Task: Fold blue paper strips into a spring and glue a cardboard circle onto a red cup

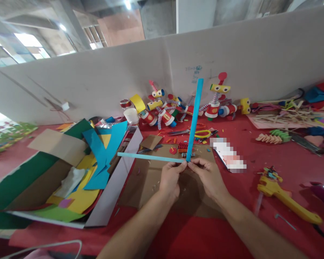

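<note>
My left hand (170, 178) pinches the right end of a light blue paper strip (151, 157), which stretches out to the left. In my right hand (207, 176) is the lower end of a darker blue paper strip (195, 118) that rises almost straight up. The two ends meet at my fingertips, roughly at a right angle. Whether they are stuck together there, I cannot tell. Below my hands lies a brown cardboard sheet (148, 180). Just behind my fingertips sit small folded paper springs (183, 147).
A box (116, 183) of coloured paper scraps stands at left. Behind are yellow-handled scissors (203, 133) and several paper-cup figures (214, 108) along a grey partition (97, 79). To the right lie a yellow glue gun (288, 199), a partly blurred phone-like object (228, 154) and paper strips (283, 113).
</note>
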A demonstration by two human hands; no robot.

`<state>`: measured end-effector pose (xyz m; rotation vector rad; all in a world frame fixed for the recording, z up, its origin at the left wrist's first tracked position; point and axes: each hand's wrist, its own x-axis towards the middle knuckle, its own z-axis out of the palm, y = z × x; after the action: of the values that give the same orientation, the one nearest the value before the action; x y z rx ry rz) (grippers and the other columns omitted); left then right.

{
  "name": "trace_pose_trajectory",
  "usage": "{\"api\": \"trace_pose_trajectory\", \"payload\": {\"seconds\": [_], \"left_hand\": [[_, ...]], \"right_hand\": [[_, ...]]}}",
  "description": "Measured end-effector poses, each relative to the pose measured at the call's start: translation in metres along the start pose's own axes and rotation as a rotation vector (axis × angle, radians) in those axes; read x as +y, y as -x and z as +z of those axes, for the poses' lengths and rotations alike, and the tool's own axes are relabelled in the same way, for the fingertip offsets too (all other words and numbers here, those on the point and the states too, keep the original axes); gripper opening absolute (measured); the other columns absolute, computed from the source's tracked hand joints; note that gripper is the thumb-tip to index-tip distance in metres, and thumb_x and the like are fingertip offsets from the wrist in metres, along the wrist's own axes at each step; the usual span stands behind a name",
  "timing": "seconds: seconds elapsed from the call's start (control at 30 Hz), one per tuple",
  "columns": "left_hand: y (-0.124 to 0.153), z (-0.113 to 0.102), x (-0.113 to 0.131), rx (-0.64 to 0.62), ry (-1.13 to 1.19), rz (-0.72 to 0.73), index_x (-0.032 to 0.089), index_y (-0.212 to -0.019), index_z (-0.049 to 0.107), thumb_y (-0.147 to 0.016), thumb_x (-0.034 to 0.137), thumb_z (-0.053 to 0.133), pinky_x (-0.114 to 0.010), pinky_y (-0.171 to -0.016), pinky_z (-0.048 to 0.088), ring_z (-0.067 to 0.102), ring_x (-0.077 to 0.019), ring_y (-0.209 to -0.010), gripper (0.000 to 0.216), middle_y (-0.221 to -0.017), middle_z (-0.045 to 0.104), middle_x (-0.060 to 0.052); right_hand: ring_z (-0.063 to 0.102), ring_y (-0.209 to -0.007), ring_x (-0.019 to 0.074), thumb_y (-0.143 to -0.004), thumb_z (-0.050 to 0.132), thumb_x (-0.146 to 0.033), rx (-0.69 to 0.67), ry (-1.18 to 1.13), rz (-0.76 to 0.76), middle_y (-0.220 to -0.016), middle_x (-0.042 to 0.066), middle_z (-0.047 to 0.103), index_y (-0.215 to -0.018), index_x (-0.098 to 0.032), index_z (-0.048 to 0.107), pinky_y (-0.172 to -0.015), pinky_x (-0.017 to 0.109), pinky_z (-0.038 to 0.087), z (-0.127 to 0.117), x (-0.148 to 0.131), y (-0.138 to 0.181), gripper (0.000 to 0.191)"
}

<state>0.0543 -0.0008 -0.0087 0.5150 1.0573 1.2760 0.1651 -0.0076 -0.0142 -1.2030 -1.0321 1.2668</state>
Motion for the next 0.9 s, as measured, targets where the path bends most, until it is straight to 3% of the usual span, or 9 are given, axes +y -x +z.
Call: {"api": "trace_pose_trajectory", "payload": {"seconds": [0.23,0.37,0.57,0.7,0.9], "left_hand": [[0.006,0.004,0.003,-0.091,-0.055,0.092,0.012,-0.065,0.069,-0.058,0.024,0.076,-0.025,-0.063,0.042,0.055,-0.0108,-0.058,0.016,-0.062,0.065,-0.004],[0.002,0.002,0.003,-0.115,-0.069,0.075,0.011,-0.068,0.069,-0.058,0.024,0.076,-0.027,-0.064,0.043,0.057,-0.0126,-0.061,0.019,-0.067,0.067,-0.006],[-0.003,-0.001,0.004,-0.064,-0.048,0.035,0.010,-0.067,0.068,-0.056,0.027,0.077,-0.027,-0.065,0.043,0.058,-0.0129,-0.061,0.022,-0.067,0.067,-0.007],[0.000,0.001,0.005,-0.065,-0.043,0.023,0.011,-0.069,0.068,-0.057,0.026,0.077,-0.025,-0.065,0.043,0.058,-0.0122,-0.062,0.021,-0.068,0.068,-0.006],[0.001,0.000,0.007,-0.125,-0.125,0.033,0.011,-0.071,0.070,-0.060,0.025,0.074,-0.026,-0.069,0.044,0.060,-0.0137,-0.066,0.018,-0.070,0.069,-0.006]], "right_hand": [[0.061,-0.067,0.0169,-0.071,0.067,-0.032,-0.009,-0.130,0.010,-0.067,0.001,0.069,-0.073,-0.021,0.072,-0.074,0.031,0.046,-0.002,-0.004,-0.001,0.013],[0.060,-0.066,0.0163,-0.069,0.069,-0.035,-0.033,-0.121,0.055,-0.068,0.002,0.069,-0.075,-0.019,0.072,-0.069,0.030,0.045,-0.005,-0.001,-0.005,0.017],[0.062,-0.072,0.0185,-0.070,0.068,-0.041,-0.027,-0.110,0.061,-0.079,0.004,0.071,-0.088,-0.020,0.072,-0.071,0.032,0.046,-0.007,0.004,-0.009,0.028],[0.063,-0.079,0.0214,-0.064,0.073,-0.038,0.003,-0.053,0.043,-0.079,0.004,0.071,-0.083,-0.019,0.072,-0.077,0.035,0.047,-0.005,-0.002,-0.007,0.027],[0.058,-0.068,0.0147,-0.063,0.074,-0.033,0.040,-0.051,0.046,-0.074,0.002,0.069,-0.076,-0.018,0.072,-0.068,0.028,0.044,-0.007,-0.005,-0.007,0.021]]}}
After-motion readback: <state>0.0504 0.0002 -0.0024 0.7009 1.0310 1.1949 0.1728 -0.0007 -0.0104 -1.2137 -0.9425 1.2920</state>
